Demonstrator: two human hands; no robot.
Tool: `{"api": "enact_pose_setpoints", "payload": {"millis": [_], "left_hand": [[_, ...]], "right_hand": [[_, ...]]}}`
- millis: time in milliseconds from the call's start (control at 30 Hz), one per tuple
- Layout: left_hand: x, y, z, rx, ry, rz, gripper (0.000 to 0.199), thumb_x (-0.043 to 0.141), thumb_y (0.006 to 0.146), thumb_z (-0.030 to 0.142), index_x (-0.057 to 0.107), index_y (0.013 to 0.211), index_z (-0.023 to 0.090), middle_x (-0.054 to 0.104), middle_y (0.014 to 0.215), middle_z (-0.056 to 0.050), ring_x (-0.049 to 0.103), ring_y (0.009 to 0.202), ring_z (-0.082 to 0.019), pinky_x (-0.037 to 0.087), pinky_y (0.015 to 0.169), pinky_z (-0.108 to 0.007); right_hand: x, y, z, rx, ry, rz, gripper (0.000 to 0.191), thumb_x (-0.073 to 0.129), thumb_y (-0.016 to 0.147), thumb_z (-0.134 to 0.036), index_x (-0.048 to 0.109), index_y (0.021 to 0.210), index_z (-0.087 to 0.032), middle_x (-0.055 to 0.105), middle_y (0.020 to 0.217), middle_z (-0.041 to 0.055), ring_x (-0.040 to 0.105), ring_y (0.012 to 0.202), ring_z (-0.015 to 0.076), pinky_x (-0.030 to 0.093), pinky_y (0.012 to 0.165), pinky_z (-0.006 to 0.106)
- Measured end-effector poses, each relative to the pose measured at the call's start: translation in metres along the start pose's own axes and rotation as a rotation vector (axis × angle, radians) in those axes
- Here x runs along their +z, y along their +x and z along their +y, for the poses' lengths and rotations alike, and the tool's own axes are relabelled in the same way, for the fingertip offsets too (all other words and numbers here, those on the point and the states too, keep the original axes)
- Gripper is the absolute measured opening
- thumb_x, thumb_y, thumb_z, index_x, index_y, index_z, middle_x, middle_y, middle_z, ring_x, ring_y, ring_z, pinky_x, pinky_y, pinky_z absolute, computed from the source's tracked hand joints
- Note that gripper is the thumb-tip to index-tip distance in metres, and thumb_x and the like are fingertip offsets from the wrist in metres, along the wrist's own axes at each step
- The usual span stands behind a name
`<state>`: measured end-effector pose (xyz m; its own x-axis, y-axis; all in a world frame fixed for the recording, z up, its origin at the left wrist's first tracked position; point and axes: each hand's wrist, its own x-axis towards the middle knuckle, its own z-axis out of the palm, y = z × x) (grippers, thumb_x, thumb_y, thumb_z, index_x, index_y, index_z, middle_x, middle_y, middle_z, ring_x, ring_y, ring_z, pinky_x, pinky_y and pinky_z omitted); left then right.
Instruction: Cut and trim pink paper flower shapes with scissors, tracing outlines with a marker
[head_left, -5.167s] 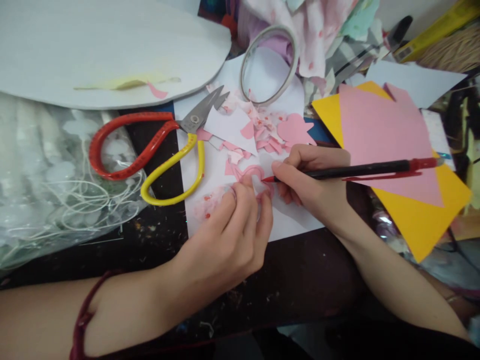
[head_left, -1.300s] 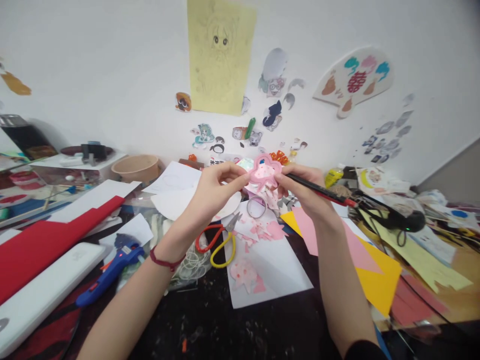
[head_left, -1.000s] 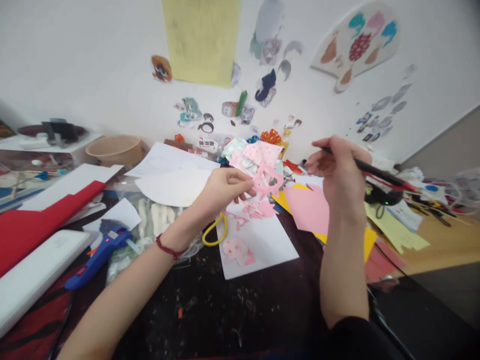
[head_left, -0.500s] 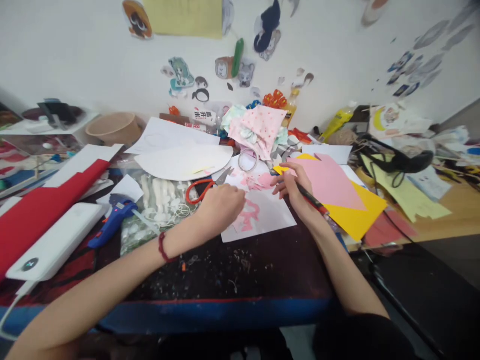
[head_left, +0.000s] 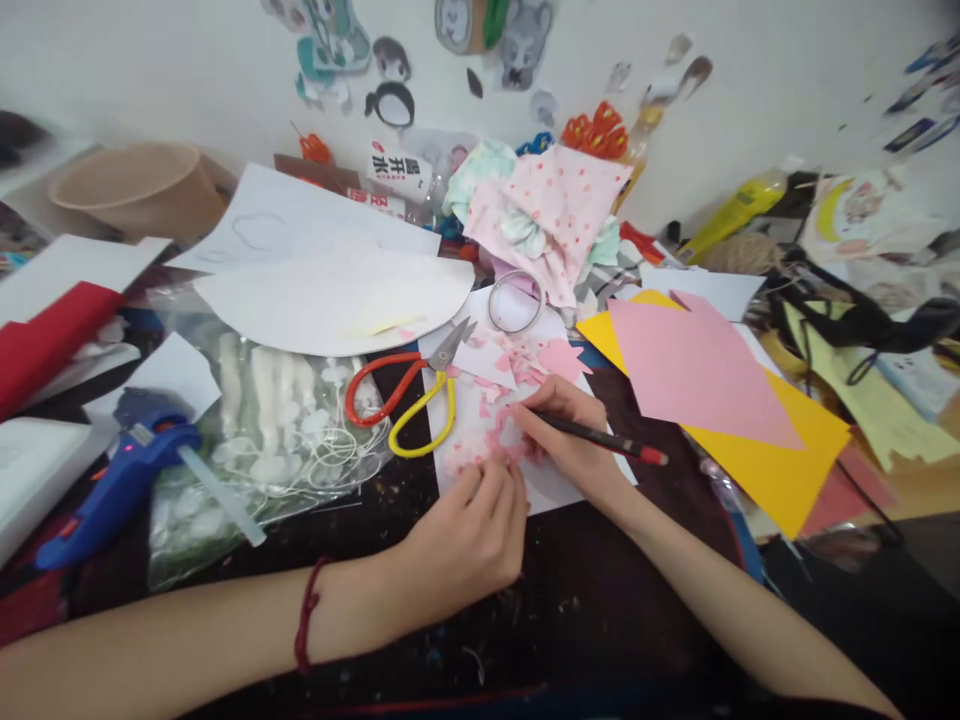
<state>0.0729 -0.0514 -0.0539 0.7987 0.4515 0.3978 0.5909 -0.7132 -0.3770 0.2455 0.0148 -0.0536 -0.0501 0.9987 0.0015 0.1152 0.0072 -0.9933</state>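
My left hand (head_left: 469,530), a red cord on its wrist, rests with bent fingers at the lower edge of a pink cut-out (head_left: 499,435). Whether the fingertips pinch it is hidden. In my right hand (head_left: 574,435) is a dark pencil (head_left: 600,436) with a red end, pointing left over the cut-out. Both hands are close together on a white sheet (head_left: 559,495). Pink scraps (head_left: 517,360) lie above them. Scissors (head_left: 409,395) with one red and one yellow handle lie open to the left of the scraps.
A blue glue gun (head_left: 124,480) and a clear bag of white pieces (head_left: 277,420) lie left. Pink paper (head_left: 697,370) overlaps yellow paper (head_left: 780,470) at right. Behind stand a brown bowl (head_left: 139,195) and spotted pink cloth (head_left: 551,205); a silver ring (head_left: 516,300) lies before the cloth.
The view has moved closer and lower. My left hand has come down to the near edge of the cut-out, uncovering the scissors. My right hand has brought the pencil over the cut-out.
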Motion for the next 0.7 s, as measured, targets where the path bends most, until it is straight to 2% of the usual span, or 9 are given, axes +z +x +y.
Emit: {"api": "enact_pose_setpoints", "payload": {"millis": [67, 167, 367, 700], "left_hand": [[-0.0005, -0.0007, -0.0014, 0.003, -0.025, -0.004, 0.035, 0.048, 0.091, 0.015, 0.068, 0.117, 0.002, 0.074, 0.108, -0.019, 0.069, 0.096, -0.028, 0.053, 0.082, -0.038], [-0.0002, -0.0005, -0.0027, -0.001, -0.054, 0.016, 0.037, 0.046, 0.089, 0.013, 0.068, 0.117, 0.000, 0.074, 0.109, -0.020, 0.070, 0.096, -0.028, 0.054, 0.081, -0.038], [0.0015, -0.0013, -0.0020, -0.005, -0.051, 0.015, 0.038, 0.047, 0.089, 0.013, 0.068, 0.118, 0.000, 0.074, 0.109, -0.021, 0.069, 0.097, -0.029, 0.054, 0.081, -0.038], [0.0065, -0.0016, 0.0015, -0.004, -0.036, 0.021, 0.036, 0.056, 0.090, 0.017, 0.067, 0.119, -0.001, 0.073, 0.109, -0.023, 0.068, 0.101, -0.031, 0.055, 0.081, -0.039]], "right_hand": [[-0.0003, 0.0006, -0.0016, 0.012, -0.041, -0.003, 0.033, 0.077, 0.080, -0.038, 0.054, 0.064, -0.021, 0.055, 0.045, -0.0056, 0.047, 0.034, 0.0085, 0.037, 0.037, 0.023], [-0.0008, 0.0021, -0.0038, -0.012, -0.093, 0.030, 0.038, 0.073, 0.083, -0.038, 0.052, 0.057, -0.021, 0.054, 0.042, -0.0045, 0.047, 0.034, 0.0089, 0.037, 0.038, 0.024], [-0.0030, 0.0031, -0.0029, -0.044, -0.104, 0.004, 0.037, 0.071, 0.085, -0.037, 0.050, 0.058, -0.022, 0.053, 0.044, -0.0054, 0.046, 0.035, 0.0092, 0.036, 0.039, 0.025], [-0.0087, 0.0020, -0.0042, -0.252, -0.346, 0.111, 0.037, 0.064, 0.088, -0.036, 0.043, 0.061, -0.021, 0.046, 0.052, -0.0055, 0.041, 0.049, 0.0090, 0.034, 0.051, 0.027]]}}
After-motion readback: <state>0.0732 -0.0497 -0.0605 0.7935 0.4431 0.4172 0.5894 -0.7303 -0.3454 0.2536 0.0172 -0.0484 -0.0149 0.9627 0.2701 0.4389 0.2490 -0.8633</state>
